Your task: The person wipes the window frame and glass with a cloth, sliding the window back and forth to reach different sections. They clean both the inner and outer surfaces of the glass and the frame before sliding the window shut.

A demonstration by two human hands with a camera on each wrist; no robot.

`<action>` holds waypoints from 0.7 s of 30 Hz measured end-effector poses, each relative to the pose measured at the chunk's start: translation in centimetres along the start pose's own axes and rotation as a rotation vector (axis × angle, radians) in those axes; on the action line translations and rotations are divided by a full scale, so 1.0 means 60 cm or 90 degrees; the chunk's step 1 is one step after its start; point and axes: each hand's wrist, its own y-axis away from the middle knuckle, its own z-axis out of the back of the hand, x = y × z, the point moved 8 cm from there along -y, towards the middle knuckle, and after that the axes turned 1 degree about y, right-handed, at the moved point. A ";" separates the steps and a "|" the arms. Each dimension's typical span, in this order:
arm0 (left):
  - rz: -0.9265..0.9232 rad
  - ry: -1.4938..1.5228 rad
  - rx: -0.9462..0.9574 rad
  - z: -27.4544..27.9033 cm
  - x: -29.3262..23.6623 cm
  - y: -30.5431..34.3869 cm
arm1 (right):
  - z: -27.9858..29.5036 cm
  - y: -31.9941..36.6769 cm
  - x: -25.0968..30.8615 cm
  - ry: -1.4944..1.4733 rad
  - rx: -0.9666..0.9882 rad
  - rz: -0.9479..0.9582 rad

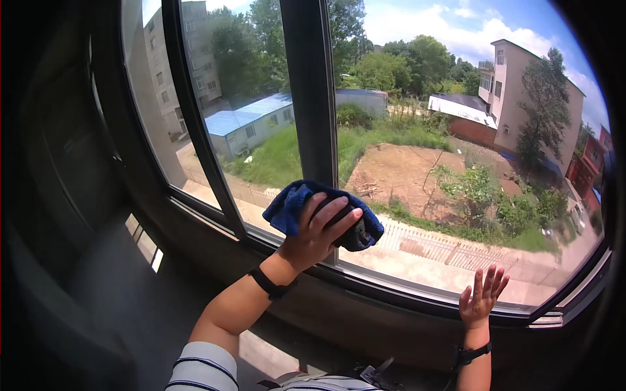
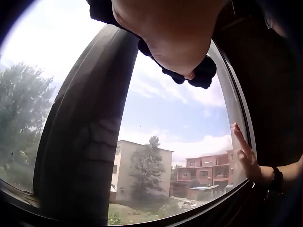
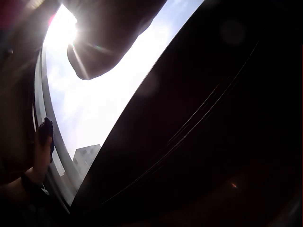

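Observation:
A bunched blue cloth (image 1: 287, 205) lies against the foot of the thick dark window post (image 1: 313, 98) in the head view. My left hand (image 1: 319, 228) grips it, fingers spread and bent over the top. In the left wrist view the cloth (image 2: 206, 73) looks nearly black and shows past the edge of my left hand (image 2: 165, 33). My right hand (image 1: 481, 300) is raised with fingers straight and apart at the lower right of the window, holding nothing. Whether its palm touches the glass is unclear. The right wrist view shows my right hand (image 3: 104, 42) as a dark shape.
The dark lower window frame (image 1: 404, 293) runs below both hands, with a thinner upright (image 1: 202, 124) to the left. Beyond the glass are a yard (image 1: 398, 173), trees and buildings. A dark wall (image 1: 59, 163) stands at the left.

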 end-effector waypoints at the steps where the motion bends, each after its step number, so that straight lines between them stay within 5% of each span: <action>1: 0.032 -0.006 0.001 0.012 0.021 0.007 | 0.002 -0.003 -0.001 -0.013 -0.004 -0.015; 4: 0.141 0.065 0.054 0.038 0.074 0.040 | 0.016 -0.021 0.015 -0.051 -0.004 -0.082; 9: 0.476 0.276 -0.137 0.153 0.148 0.219 | 0.044 -0.045 0.036 -0.065 0.019 -0.189; 12: 0.603 0.217 -0.051 0.216 0.193 0.356 | 0.075 -0.036 0.060 -0.204 -0.034 -0.376; 18: 0.863 0.320 -0.098 0.327 0.348 0.580 | 0.043 -0.077 0.286 -0.286 -0.030 -0.486; 21: 0.809 0.192 -0.146 0.377 0.438 0.608 | 0.003 -0.180 0.417 -0.299 0.015 -0.454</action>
